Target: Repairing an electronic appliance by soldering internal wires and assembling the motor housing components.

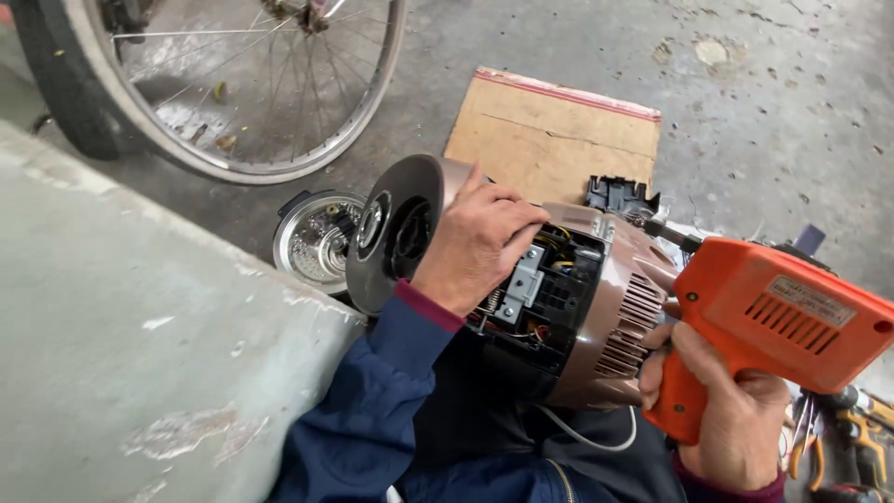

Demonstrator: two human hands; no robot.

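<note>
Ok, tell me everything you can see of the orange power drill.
The orange power drill is pistol-shaped, with what looks like a plastic body, vent slots on its side and a pale label on top. The right hand grips its handle. Its dark front end points left, against the vented brown appliance housing lying on the person's lap, which the left hand steadies. The tip is hidden.
</note>
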